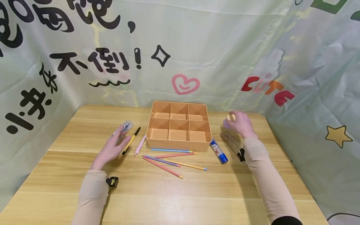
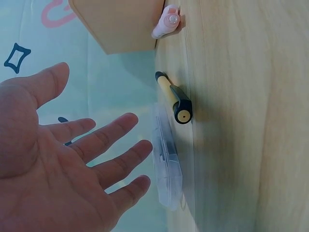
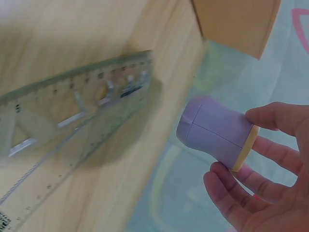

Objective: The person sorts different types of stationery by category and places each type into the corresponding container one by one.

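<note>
In the head view my right hand (image 1: 241,125) pinches a small purple waisted cylinder with a yellow end (image 3: 217,128). The right wrist view shows thumb and fingers around its yellow end, above the table. Below this hand lies a clear plastic ruler (image 3: 77,111). My left hand (image 1: 113,147) has its fingers spread and holds nothing. Beside its fingertips lies a clear plastic case (image 2: 166,164), its contents unclear. A yellow pen with black ends (image 1: 131,140) lies just right of that hand, then a pink pen (image 1: 140,145).
A tan organizer box (image 1: 180,145) with several compartments stands at the table's back middle. In front lie several pencils, among them a blue pencil (image 1: 170,150) and a yellow pencil (image 1: 185,164). A blue-and-white glue stick (image 1: 218,152) lies by its right corner. A printed cloth (image 1: 225,47) hangs behind.
</note>
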{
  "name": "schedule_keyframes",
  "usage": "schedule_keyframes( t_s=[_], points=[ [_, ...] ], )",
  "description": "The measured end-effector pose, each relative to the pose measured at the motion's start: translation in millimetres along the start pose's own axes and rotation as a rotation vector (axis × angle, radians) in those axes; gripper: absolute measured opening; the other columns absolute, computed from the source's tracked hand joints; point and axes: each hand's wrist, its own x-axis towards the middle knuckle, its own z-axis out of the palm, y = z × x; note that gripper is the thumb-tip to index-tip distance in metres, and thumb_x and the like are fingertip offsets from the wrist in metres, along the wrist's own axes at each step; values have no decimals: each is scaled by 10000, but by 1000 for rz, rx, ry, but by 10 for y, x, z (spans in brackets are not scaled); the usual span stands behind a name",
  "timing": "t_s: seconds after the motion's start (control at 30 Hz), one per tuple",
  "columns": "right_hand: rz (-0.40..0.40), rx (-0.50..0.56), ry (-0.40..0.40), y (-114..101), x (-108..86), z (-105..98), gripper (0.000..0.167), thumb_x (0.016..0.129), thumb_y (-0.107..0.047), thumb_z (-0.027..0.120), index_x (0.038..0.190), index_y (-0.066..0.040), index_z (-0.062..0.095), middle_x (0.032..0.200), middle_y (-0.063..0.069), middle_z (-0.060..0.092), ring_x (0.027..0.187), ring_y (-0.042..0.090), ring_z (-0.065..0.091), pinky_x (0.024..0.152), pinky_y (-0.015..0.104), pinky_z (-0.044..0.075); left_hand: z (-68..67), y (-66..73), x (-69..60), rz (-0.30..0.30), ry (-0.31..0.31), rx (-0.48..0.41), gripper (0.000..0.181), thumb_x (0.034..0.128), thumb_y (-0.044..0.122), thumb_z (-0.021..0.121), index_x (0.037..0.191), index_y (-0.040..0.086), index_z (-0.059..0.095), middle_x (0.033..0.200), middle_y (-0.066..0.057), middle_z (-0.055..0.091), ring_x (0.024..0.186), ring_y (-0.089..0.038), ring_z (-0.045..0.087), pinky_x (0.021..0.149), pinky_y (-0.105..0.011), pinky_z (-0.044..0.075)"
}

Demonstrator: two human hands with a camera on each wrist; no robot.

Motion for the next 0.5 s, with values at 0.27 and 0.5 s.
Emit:
schedule_keyframes(
  t_s=[0.27, 0.5],
  points=[
    [-36, 5, 54, -164, 11, -41, 463, 947, -202, 605, 1349, 26, 585, 1343, 327, 578, 1248, 519, 510, 1014, 690, 417, 6, 17, -3, 8, 1, -11, 748, 1079, 383, 433, 1604, -14, 79, 1562, -350, 331, 1441, -547, 324, 1180, -687, 252],
    [-65, 29, 110, -328, 26, -74, 459, 945, -213, 635, 1345, 8, 591, 1336, 314, 584, 1232, 507, 524, 1023, 695, 402, 32, 118, -6, 8, -30, -44, 737, 1078, 418, 421, 1620, 49, 86, 1593, -304, 321, 1469, -529, 287, 1166, -733, 216]
  ],
)
